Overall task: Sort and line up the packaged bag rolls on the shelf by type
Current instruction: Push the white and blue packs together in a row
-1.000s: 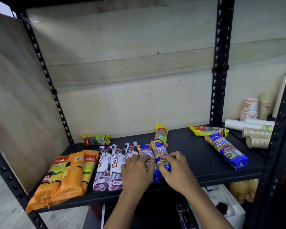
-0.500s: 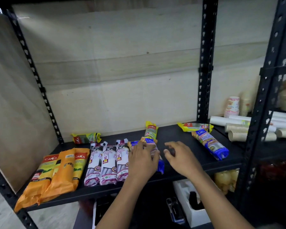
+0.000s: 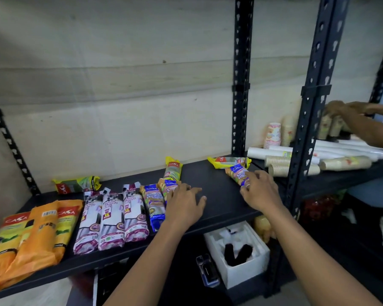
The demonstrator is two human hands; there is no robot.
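Two hands on the shelf (image 3: 219,195), left hand (image 3: 184,204) flat, fingers loose over the lined-up blue rolls (image 3: 154,202), right hand (image 3: 260,191) at two o'clock, fingertips pinching the stray blue roll (image 3: 236,172).

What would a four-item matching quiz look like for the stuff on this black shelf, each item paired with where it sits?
Items:
1. orange packs
2. drawstring rolls
3. lone blue roll
4. leftmost yellow roll

Places:
A. held in the right hand
B. far left, at the front of the shelf
C. crosswise at the back, behind the row
D. three side by side, mid-row

Pairs: 1-B, 2-D, 3-A, 4-C
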